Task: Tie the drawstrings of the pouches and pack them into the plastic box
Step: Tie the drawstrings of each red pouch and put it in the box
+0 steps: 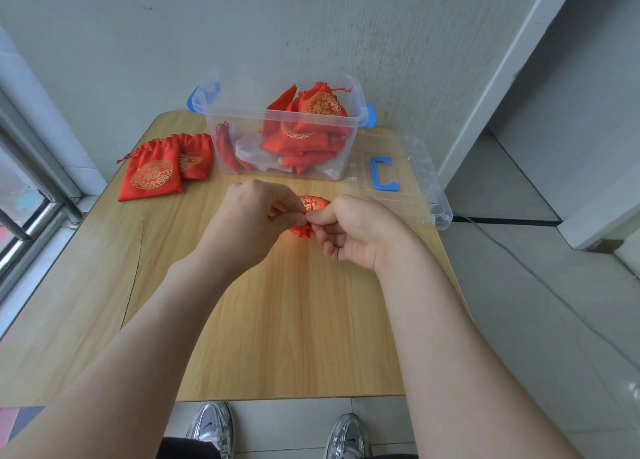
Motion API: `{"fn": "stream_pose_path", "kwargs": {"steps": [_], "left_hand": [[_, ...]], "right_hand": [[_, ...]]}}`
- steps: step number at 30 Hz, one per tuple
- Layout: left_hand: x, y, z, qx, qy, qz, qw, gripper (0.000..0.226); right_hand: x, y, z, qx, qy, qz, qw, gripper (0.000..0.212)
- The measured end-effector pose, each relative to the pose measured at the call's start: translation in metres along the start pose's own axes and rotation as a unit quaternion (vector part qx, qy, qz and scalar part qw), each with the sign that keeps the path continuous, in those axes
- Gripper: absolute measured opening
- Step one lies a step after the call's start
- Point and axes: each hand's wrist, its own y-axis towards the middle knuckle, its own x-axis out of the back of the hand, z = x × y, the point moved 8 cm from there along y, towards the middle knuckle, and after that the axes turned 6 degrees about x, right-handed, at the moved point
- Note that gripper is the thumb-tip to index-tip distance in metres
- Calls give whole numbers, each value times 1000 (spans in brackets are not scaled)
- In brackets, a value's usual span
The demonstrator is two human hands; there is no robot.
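Pouch (311, 204) held; two pouches (150, 174) on table (277, 320).

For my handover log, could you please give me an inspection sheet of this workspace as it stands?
Surface: wooden table, bare in front of the person.
Job's things: plastic box holds a pile of packed pouches; two loose pouches lie left of it; one held pouch is over the table.
Clutter: lid lies flat to the right of the box.
Hands: left hand and right hand both pinch the held pouch.
Cables: one thin cable on the floor at right.
Surroundings: window frame at left, wall behind, shoes below.
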Motion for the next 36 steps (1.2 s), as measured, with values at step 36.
{"fn": "stream_pose_path", "kwargs": {"steps": [36], "left_hand": [[-21, 1, 4, 97, -7, 33, 995, 45]], "right_hand": [[-3, -1, 5, 45, -42, -35, 997, 15]]}}
